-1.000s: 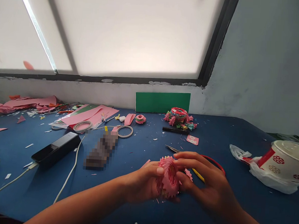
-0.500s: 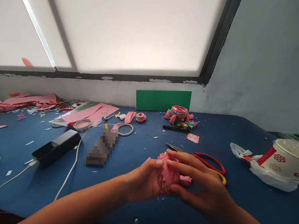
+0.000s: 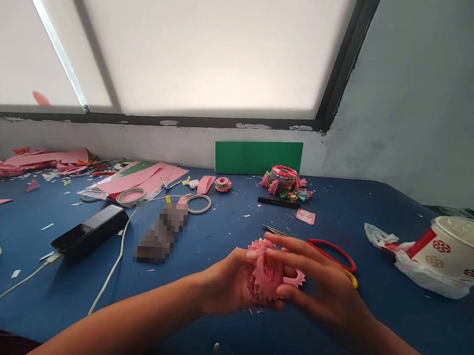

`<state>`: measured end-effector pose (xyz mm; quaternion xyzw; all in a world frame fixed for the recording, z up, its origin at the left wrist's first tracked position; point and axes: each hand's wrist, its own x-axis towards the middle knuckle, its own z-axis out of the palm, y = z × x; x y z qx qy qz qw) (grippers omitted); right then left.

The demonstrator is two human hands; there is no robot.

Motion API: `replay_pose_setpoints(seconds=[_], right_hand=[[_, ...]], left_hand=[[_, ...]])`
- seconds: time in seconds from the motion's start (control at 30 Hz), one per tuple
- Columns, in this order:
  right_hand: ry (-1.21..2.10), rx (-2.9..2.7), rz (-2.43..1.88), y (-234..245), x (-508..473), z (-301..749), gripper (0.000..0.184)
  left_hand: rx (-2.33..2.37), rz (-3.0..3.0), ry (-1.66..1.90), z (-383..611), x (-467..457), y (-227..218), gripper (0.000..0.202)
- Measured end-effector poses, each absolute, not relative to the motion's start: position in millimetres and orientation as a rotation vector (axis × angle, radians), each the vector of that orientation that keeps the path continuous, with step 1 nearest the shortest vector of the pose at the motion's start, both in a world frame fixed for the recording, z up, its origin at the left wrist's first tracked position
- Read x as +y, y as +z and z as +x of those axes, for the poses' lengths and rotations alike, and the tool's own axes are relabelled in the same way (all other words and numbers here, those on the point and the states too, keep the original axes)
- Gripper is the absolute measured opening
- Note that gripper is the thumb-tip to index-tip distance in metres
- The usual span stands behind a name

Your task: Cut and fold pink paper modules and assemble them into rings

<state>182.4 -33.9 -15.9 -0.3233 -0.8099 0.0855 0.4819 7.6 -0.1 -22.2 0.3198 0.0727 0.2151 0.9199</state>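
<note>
My left hand [image 3: 228, 284] is closed around a stack of pink paper rings [image 3: 266, 273] with zigzag edges, its thumb pressed on the upper left side. My right hand [image 3: 319, 279] curves over the stack from the right; its fingertips and thumb rest on the rings. A pink toothed paper piece [image 3: 297, 279] pokes out beneath the right fingers; whether it is loose or part of the stack I cannot tell. Scissors [image 3: 337, 250] with red and yellow handles lie just behind my right hand, partly hidden by it.
A pile of coloured paper pieces [image 3: 284, 181] and a small paper ring stack [image 3: 222, 184] stand at the back. Tape rolls [image 3: 198, 211], a black power bank [image 3: 89, 233] with a cable and pink sheets [image 3: 140, 179] lie left. A lidded paper cup [image 3: 447, 249] stands right.
My right hand's fingers have loosened and spread slightly, and its thumb has shifted right. More of the stack's front face shows. My left hand keeps its hold.
</note>
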Motion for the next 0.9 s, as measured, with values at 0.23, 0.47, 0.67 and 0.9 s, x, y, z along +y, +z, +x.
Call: replay_pose_setpoints(seconds=[0.23, 0.47, 0.67, 0.9], right_hand=[[0.552, -2.009, -1.331, -12.8, -5.4, 209.7, 0.023], [0.692, -2.345, -1.47, -29.9, 0.4, 210.9, 0.04], [0.78, -2.354, -1.592, -33.2, 3.3, 212.5, 0.049], [0.368, -2.148, -1.223, -26.8, 2.8, 211.3, 0.053]], left_hand=[[0.175, 0.73, 0.585, -2.0, 15.9, -8.5, 0.046], [0.211, 0.796, 0.676, -4.6, 22.8, -7.4, 0.041], [0.226, 0.829, 0.66, -4.8, 22.2, -7.9, 0.041], [0.276, 0.885, 0.717, -3.1, 22.3, -7.6, 0.039]])
